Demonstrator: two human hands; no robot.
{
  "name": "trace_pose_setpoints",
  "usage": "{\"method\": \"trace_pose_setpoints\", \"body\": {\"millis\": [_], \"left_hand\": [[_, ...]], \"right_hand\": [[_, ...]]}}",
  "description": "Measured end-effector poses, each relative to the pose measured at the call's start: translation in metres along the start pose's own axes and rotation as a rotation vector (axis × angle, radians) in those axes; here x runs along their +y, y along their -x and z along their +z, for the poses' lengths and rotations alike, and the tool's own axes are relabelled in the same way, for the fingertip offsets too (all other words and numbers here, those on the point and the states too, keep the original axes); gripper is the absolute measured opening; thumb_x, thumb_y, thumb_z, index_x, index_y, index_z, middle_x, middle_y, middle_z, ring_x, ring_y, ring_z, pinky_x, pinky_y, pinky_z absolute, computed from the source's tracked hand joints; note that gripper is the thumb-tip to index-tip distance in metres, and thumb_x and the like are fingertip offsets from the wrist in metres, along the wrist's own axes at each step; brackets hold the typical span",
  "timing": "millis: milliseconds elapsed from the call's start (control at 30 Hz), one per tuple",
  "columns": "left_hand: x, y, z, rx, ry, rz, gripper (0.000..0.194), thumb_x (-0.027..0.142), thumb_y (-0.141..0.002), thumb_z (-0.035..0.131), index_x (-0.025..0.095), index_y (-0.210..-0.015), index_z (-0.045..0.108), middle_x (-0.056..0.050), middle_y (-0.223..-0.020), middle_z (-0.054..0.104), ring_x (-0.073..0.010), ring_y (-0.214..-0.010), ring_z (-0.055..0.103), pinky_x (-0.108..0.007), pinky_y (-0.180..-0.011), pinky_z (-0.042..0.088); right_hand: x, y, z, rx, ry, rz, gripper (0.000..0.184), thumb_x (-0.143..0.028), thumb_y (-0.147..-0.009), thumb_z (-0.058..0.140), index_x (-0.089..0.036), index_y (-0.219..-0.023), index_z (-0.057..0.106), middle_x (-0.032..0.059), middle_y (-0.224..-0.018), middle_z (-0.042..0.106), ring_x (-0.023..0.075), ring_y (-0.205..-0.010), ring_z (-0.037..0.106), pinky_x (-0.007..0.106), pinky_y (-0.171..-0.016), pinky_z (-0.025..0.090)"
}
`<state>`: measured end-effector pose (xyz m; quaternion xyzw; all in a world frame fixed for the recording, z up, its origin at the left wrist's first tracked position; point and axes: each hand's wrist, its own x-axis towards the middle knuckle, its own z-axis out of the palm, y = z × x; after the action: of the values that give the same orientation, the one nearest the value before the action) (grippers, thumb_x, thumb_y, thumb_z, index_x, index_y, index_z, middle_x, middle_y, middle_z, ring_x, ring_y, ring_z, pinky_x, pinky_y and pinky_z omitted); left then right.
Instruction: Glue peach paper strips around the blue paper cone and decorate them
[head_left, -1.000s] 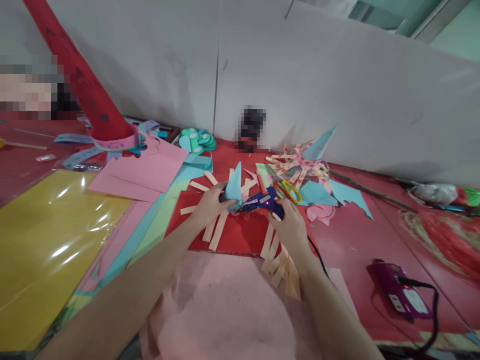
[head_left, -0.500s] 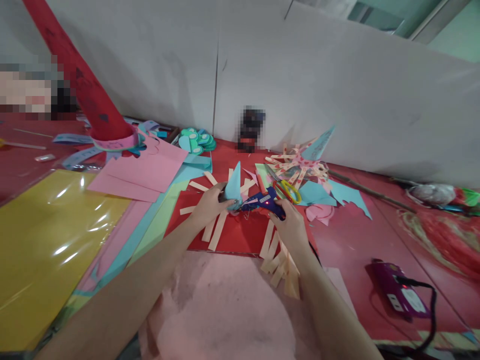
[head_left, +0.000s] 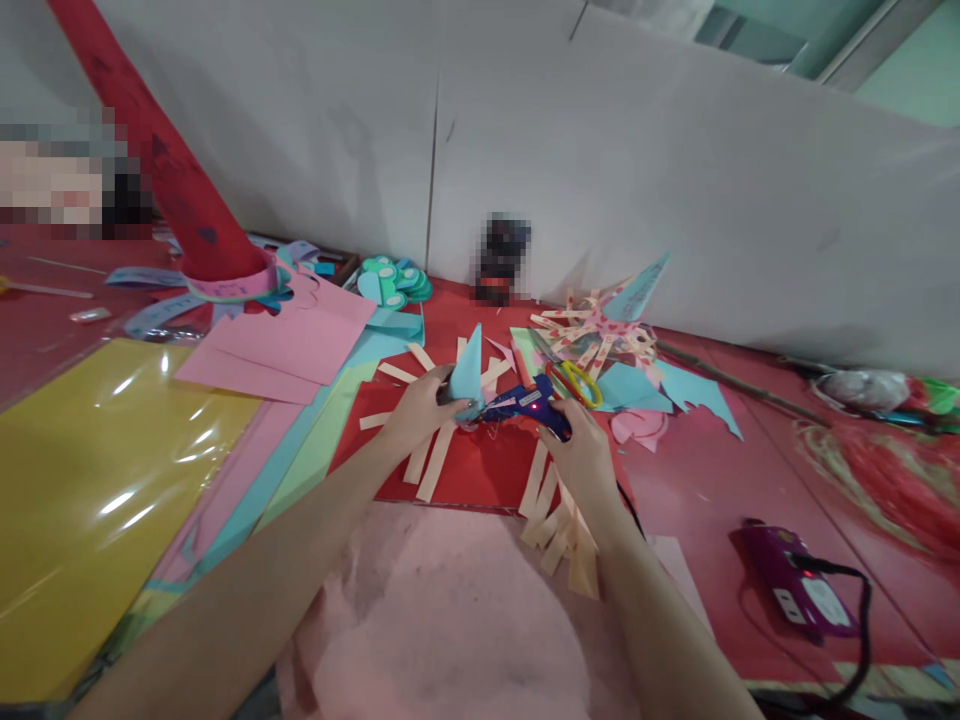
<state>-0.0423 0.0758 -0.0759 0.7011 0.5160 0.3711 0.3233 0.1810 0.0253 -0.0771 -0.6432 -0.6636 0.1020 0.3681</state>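
Note:
My left hand [head_left: 416,412] is closed round the base of a light blue paper cone [head_left: 468,370], which stands point up over a red sheet [head_left: 480,470]. My right hand [head_left: 581,455] grips a dark blue glue gun [head_left: 525,406] with a small red light; its nozzle touches the foot of the cone. Peach paper strips [head_left: 559,535] lie fanned on the red sheet round both hands. Yellow-and-red handled scissors [head_left: 574,382] rest just beyond the gun.
A star of patterned strips with a blue cone [head_left: 611,325] lies behind. Pink sheets [head_left: 289,345] and a glossy yellow sheet [head_left: 90,470] are at left, a tall red cone [head_left: 161,170] far left. A purple device [head_left: 799,590] with a black cable sits at right.
Hardly anything differs. My right hand and the glue gun have shifted very slightly; the left hand keeps the cone in the same place.

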Motion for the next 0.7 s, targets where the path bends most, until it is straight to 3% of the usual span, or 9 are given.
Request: {"method": "trace_pose_setpoints", "body": {"millis": [267,533,700], "left_hand": [[-0.0008,0.0014,0.0002,0.021,0.002,-0.011,0.036,0.018,-0.072,0.066,0.016,-0.107,0.057,-0.006,-0.101,0.066,-0.0195,-0.089,0.063,-0.03,-0.077,0.049],[-0.002,0.0009,-0.0007,0.008,0.02,-0.018,0.036,0.019,-0.072,0.065,0.017,-0.107,0.056,-0.007,-0.106,0.065,-0.0209,-0.094,0.063,-0.033,-0.081,0.05],[-0.0008,0.0013,-0.0013,-0.003,0.039,-0.024,0.039,0.022,-0.072,0.064,0.016,-0.109,0.055,-0.008,-0.108,0.065,-0.0217,-0.096,0.063,-0.034,-0.082,0.05]], "right_hand": [[-0.0046,0.0003,-0.0038,0.016,0.127,-0.009,0.022,-0.027,-0.071,0.058,-0.021,-0.093,0.058,0.0095,-0.096,0.066,0.0261,-0.092,0.061,0.039,-0.077,0.049],[-0.0021,0.0003,-0.0032,0.091,0.196,-0.147,0.021,-0.032,-0.077,0.057,-0.021,-0.094,0.059,0.009,-0.092,0.065,0.0255,-0.091,0.06,0.041,-0.08,0.048],[-0.0026,-0.0009,-0.0045,0.103,0.203,-0.16,0.021,-0.033,-0.077,0.056,-0.021,-0.094,0.059,0.009,-0.09,0.065,0.0259,-0.09,0.059,0.041,-0.081,0.047]]}}
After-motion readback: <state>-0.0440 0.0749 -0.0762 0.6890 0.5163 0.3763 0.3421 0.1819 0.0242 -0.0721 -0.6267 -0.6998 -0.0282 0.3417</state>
